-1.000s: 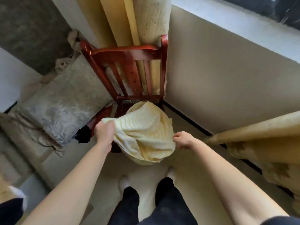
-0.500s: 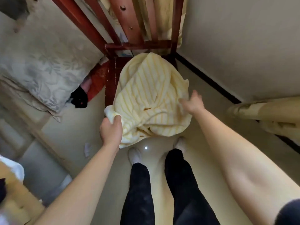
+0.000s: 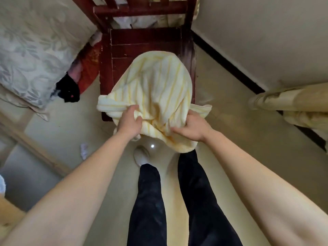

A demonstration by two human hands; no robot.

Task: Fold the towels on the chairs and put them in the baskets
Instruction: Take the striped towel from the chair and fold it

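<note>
Pale glossy floor point(image 3: 239, 139) fills a narrow corner between a cream wall and a patterned cushion point(image 3: 32, 50) that lies well off to the outer side of the left hand. Just beyond both hands stands a dark red wooden chair point(image 3: 142, 41), with its slatted back on the side farthest from them.

A yellow-striped towel point(image 3: 156, 89) is bunched into a rounded heap. Its far part lies over the front of the chair seat and its near part hangs off the edge toward the person's legs. The left hand point(image 3: 128, 121) grips a fold at the near left of the heap, fingers curled into the cloth. The right hand point(image 3: 193, 128) holds the near right edge, thumb laid across the fabric and fingers tucked in under it. A loose corner sticks out beyond each hand.

By my reading the task is at an early stage: this towel is gathered rather than folded, with no flat layers or squared edges showing, so the folding and the placing are both left to do. No basket is in view, so I cannot tell what any holds.
</note>
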